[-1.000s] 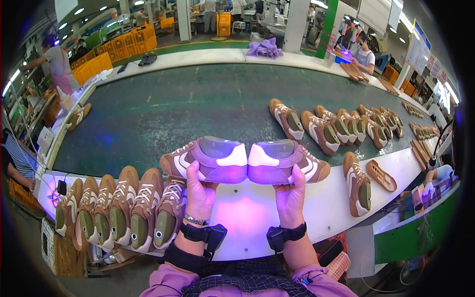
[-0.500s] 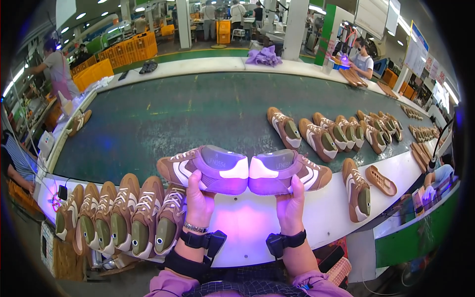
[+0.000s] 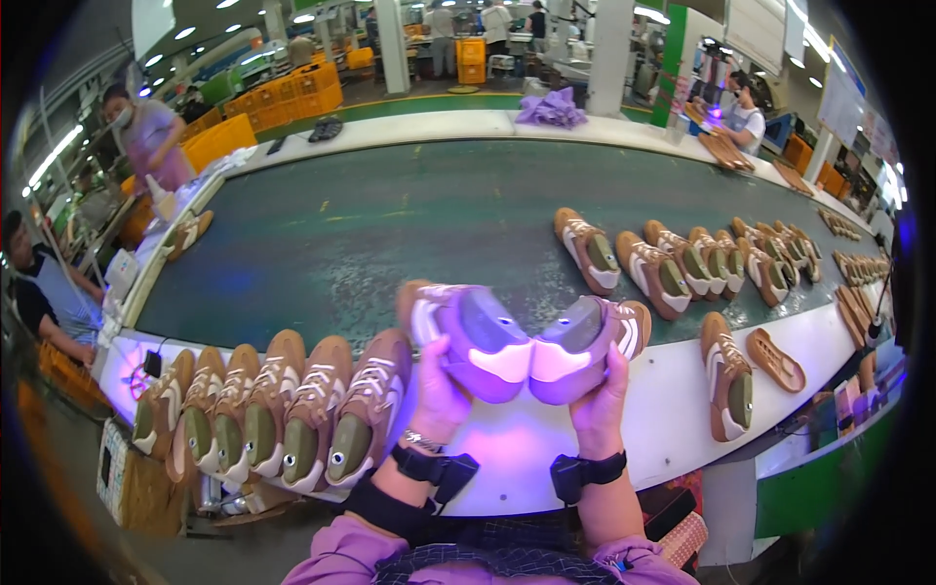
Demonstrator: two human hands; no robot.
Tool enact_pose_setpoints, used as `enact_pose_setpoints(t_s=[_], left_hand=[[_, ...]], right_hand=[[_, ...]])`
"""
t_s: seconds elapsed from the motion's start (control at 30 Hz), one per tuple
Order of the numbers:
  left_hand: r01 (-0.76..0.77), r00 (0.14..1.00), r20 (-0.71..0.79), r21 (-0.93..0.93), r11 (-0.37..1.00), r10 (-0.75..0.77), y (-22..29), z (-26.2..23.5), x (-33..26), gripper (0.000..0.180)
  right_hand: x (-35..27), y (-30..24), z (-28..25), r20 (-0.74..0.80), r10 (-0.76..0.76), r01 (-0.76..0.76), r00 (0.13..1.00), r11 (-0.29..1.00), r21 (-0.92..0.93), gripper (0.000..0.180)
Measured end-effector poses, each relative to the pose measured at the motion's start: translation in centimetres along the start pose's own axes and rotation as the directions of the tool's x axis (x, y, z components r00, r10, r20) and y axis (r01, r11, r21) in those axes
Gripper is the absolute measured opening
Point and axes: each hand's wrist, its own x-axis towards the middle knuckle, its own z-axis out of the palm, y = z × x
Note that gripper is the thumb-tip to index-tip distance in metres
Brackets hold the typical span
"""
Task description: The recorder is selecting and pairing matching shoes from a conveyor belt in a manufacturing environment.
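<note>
Over the near edge of the green belt I hold two brown sneakers with white stripes, heel against heel. My left hand (image 3: 444,390) grips the left sneaker (image 3: 478,336), its thumb along the side and its toe pointing away to the left. The right sneaker (image 3: 575,341) sits in my right hand (image 3: 600,395), toe turned away to the right. Purple light tints both shoes and the white heel patches. The fingers under the shoes are mostly hidden. Left of my left hand, several like sneakers (image 3: 312,400) stand in a row on the white ledge, with green forms inside.
On the ledge at right lie a single sneaker (image 3: 726,375) and a loose brown sole (image 3: 776,359). Several sneakers (image 3: 653,273) stand on the green belt (image 3: 370,224). A purple cloth (image 3: 552,108) rests at the far edge. Co-workers sit or stand at left and far right.
Both hands have tilted the sneakers, so the heels now face me more and the toes point farther away. The view has shifted, moving the surroundings rightward.
</note>
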Motion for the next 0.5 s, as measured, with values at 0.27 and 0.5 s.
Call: enact_pose_setpoints(t_s=[0.27, 0.5], left_hand=[[0.141, 0.951, 0.294, -0.147, 0.979, -0.093, 2.6, -1.1, 5.0, 0.054], [-0.267, 0.859, -0.482, -0.129, 0.955, 0.176, 3.7, -1.8, 9.8, 0.047]], right_hand=[[0.5, -0.3, -2.2, 0.153, 0.209, -0.227, 0.966, 0.967, 0.113, 0.049], [2.9, 1.0, -5.1, 0.063, 0.313, -0.319, 0.948, 0.936, 0.153, 0.060]])
